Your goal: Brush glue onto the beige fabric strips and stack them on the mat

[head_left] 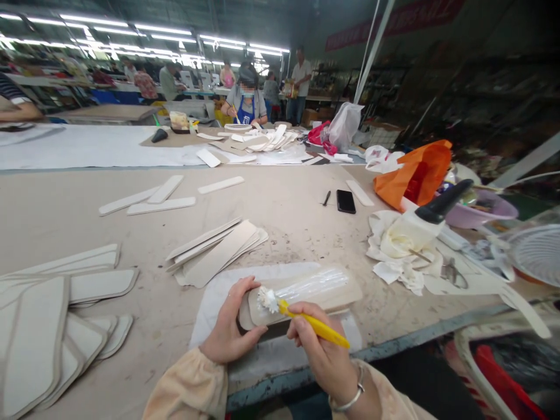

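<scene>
White glue clings to the tip of the yellow brush, pinched in the right hand. The tip meets a pale oblong panel, whose left end the left hand grips between thumb and fingers. Beneath lies white paper on the desk; beyond, loose strips overlap near a black phone.

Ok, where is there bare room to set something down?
Bare tabletop shows between the middle pile of strips and the black phone, and left of the three loose strips. Crowded: around the left hand and right hand, under the rounded panels at left, around the orange bag.
</scene>
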Demonstrator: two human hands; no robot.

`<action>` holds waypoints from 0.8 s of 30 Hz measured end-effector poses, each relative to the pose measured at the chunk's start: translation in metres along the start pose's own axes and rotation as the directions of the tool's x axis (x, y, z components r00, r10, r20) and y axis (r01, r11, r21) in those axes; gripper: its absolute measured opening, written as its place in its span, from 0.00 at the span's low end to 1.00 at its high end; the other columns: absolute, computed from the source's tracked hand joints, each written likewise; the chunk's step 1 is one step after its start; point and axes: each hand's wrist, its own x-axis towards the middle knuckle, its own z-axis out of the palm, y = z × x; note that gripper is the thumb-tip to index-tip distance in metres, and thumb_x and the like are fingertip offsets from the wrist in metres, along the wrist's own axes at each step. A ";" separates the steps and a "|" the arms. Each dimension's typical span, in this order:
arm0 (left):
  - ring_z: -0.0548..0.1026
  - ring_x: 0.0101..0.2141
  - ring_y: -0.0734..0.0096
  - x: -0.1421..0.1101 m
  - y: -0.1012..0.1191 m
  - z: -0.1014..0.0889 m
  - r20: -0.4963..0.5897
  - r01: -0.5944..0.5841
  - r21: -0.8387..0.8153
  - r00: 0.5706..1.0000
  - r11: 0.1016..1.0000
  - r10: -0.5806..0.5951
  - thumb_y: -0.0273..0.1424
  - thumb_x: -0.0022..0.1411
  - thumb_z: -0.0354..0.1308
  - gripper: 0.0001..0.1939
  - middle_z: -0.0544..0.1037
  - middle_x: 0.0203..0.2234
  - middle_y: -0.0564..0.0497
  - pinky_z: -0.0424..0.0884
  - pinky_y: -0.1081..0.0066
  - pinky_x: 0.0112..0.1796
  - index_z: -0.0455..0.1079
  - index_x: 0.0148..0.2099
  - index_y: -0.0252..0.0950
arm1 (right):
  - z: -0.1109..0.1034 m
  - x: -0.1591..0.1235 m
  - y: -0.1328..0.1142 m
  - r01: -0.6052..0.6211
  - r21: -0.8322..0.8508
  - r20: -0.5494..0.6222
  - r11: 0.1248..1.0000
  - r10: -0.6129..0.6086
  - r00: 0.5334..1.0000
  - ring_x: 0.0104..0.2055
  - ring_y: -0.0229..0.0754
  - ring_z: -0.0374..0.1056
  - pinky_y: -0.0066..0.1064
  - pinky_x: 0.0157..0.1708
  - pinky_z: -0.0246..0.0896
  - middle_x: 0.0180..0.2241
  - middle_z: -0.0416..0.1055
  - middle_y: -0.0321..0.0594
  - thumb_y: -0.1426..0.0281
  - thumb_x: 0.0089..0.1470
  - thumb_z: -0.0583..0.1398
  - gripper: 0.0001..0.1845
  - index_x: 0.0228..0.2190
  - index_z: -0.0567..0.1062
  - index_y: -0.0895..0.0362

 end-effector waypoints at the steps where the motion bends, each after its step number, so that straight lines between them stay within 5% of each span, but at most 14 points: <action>1: 0.60 0.60 0.49 0.000 -0.001 0.001 -0.002 0.000 -0.017 1.000 1.000 0.000 0.33 0.56 0.61 0.40 0.65 0.57 0.38 0.54 0.45 0.60 0.46 0.67 0.38 | 0.004 0.000 -0.001 0.010 0.015 0.019 1.000 -0.010 1.000 0.22 0.36 0.68 0.27 0.25 0.66 0.24 0.73 0.34 0.68 0.62 0.54 0.09 0.42 0.72 0.55; 10: 0.60 0.60 0.51 -0.001 -0.003 0.002 -0.004 -0.006 -0.053 1.000 0.999 0.005 0.33 0.55 0.62 0.41 0.65 0.56 0.39 0.55 0.48 0.60 0.46 0.67 0.37 | 0.010 0.006 0.000 0.034 -0.045 0.014 0.998 -0.034 0.999 0.22 0.36 0.69 0.27 0.26 0.67 0.23 0.72 0.33 0.68 0.62 0.54 0.09 0.41 0.73 0.55; 16: 0.60 0.60 0.51 0.000 -0.002 0.000 0.012 0.007 0.020 1.000 1.000 -0.007 0.34 0.56 0.61 0.37 0.62 0.58 0.38 0.55 0.49 0.60 0.51 0.64 0.36 | -0.024 0.011 0.015 -0.061 -0.177 -0.184 0.982 0.028 0.983 0.21 0.37 0.67 0.28 0.25 0.65 0.21 0.71 0.33 0.64 0.62 0.55 0.10 0.40 0.73 0.56; 24: 0.60 0.60 0.50 0.000 -0.004 -0.001 0.008 0.006 0.011 1.000 1.000 -0.006 0.34 0.56 0.61 0.36 0.63 0.58 0.37 0.56 0.49 0.60 0.52 0.64 0.35 | -0.068 0.014 0.021 -0.108 -0.362 -0.370 0.926 -0.037 0.928 0.20 0.37 0.65 0.29 0.24 0.63 0.20 0.67 0.33 0.61 0.62 0.55 0.13 0.38 0.73 0.57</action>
